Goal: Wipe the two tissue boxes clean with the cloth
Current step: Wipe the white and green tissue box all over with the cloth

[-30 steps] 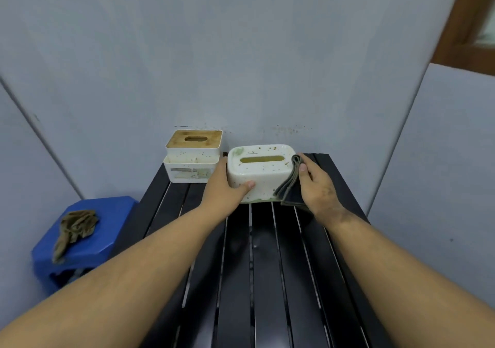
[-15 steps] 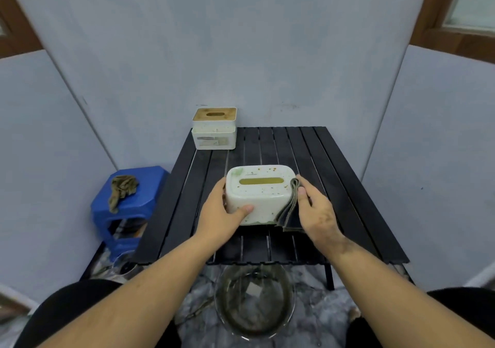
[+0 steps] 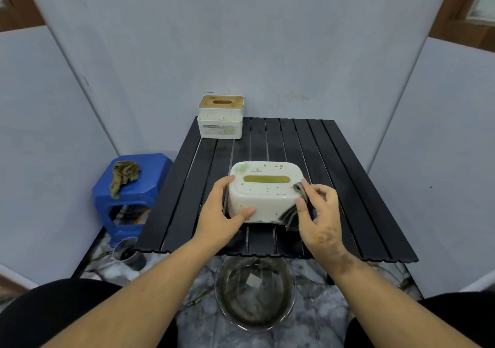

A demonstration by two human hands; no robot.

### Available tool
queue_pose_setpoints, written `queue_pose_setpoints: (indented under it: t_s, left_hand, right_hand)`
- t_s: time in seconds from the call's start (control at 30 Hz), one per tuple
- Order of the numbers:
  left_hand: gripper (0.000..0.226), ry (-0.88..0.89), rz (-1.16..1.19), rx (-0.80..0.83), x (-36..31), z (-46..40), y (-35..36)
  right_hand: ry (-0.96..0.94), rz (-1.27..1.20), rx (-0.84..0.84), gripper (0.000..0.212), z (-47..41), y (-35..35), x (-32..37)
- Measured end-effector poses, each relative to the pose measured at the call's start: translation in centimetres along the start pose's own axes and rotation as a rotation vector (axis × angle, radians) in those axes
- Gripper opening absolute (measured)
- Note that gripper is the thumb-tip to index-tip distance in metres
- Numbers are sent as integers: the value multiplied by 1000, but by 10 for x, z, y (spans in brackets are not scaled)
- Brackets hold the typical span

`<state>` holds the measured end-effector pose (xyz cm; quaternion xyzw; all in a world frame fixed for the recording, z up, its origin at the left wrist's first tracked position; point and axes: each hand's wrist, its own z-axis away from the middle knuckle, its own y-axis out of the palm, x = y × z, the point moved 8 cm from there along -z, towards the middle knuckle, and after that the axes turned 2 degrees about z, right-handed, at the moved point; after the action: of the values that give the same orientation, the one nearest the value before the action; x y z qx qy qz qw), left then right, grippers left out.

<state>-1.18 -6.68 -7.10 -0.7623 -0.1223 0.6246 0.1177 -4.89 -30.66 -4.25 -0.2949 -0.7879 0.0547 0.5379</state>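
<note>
Your left hand gripped the speckled white tissue box on the black slatted table; your right hand pinched the folded grey cloth against its right end.

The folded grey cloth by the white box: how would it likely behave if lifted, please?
The folded grey cloth would probably flop and unfold, since its layers already fan apart. It likely weighs little: the right hand pinches it with fingers alone.

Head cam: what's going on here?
A person is cleaning a spattered white tissue box on a black slatted table. The left hand steadies its left end; the right hand pinches a folded grey cloth against its right end. A second, wood-lidded box waits at the back.
</note>
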Motion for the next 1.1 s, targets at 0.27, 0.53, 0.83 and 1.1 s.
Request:
queue_pose_setpoints:
  t_s: [0.27,0.53,0.83,1.1]
  left_hand:
    - [77,27,53,10,5,-4,1]
    - [78,78,7,10,8,-6,1]
    - [74,104,15,8,9,-7,3]
    - [72,118,-34,21,6,-10,1]
  right_hand:
    - [-237,271,30,23,-31,2,47]
    - [-513,617,249,45,-7,34,51]
    - [-609,486,225,34,-5,70,61]
    - [-645,453,259,29,-30,27,37]
